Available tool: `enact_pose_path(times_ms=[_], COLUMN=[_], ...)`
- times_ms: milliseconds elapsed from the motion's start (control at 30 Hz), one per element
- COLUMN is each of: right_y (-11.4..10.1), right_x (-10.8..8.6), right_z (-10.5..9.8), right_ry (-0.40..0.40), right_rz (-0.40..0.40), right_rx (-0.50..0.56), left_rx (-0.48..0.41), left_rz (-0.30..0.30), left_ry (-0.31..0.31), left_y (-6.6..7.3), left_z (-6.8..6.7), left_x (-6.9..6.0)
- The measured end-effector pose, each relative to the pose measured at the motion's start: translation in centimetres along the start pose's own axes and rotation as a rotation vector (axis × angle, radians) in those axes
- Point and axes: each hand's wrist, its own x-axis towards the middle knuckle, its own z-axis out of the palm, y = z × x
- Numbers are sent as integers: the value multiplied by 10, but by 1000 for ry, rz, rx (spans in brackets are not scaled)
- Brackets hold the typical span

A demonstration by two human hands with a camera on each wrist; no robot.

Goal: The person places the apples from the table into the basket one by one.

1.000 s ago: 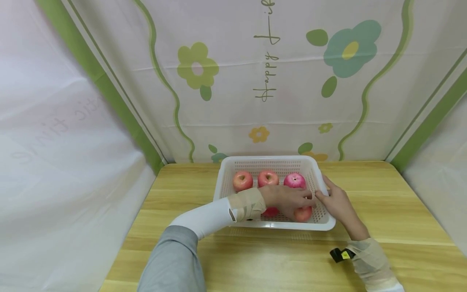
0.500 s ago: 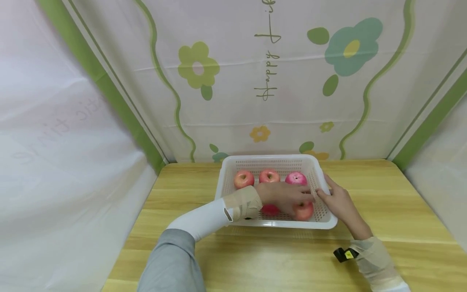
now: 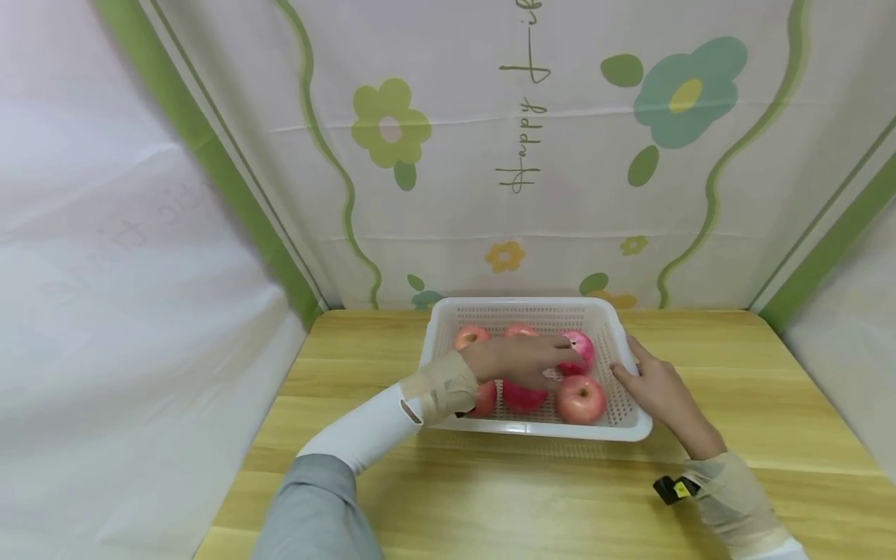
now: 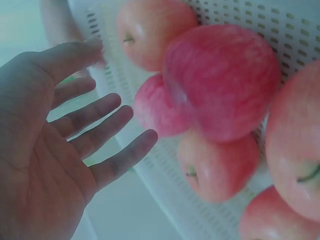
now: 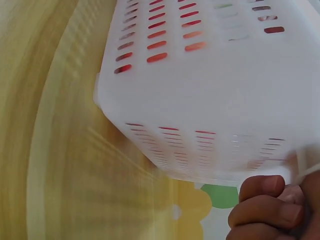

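Note:
A white perforated plastic basket (image 3: 532, 429) stands on the table, holding several apples in two rows. My left hand (image 3: 518, 358) hovers over the basket's middle, partly covering the apples below. In the left wrist view the left hand (image 4: 55, 130) has its fingers spread and loose, with nothing in them. Nearest to those fingers are a pink apple (image 4: 160, 107) and a larger dark pink apple (image 4: 222, 82). The front right apple (image 3: 581, 400) shows whole. At the basket's right side, my right hand (image 3: 656, 386) grips the rim, its fingers (image 5: 265, 210) curled beneath.
The wooden table (image 3: 518, 498) extends in front of the basket and to both sides. Close behind the basket rises a white cloth (image 3: 448, 194) printed with flowers. A small black device (image 3: 675, 490) is strapped to the right wrist.
The left hand has lifted off the front right apple and drawn leftward, uncovering that apple and more of the pink one behind it. The right hand keeps its grip on the rim.

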Motion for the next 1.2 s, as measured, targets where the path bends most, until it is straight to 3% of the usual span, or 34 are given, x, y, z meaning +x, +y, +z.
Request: enact_pose_path(times_ms=[133,333,567,733,933,1200], right_y=[1,0,-2,-7,-15,-23], right_x=[-1,-1,0,4,8,8], right_z=[-4,-10,-14,-22,-36,-53], right_ry=[-6,-27,-63,-75,-88,5], right_rz=[-25,-69,-66,-72,-83,-158], right_rx=[-14,-16,-59,-151,-241,-344], left_rx=[-61,-22,-180,-192,-249,-235], left_rz=[-11,-11,-54,-112,-141,-195], left_ry=[40,111,180,215,283,451], left_y=[-7,-18,-26,-31,-41,-48], left_z=[-6,-11,-15,-18,-18,-8], left_x=[-13,-33,-58,-78,-112,-165])
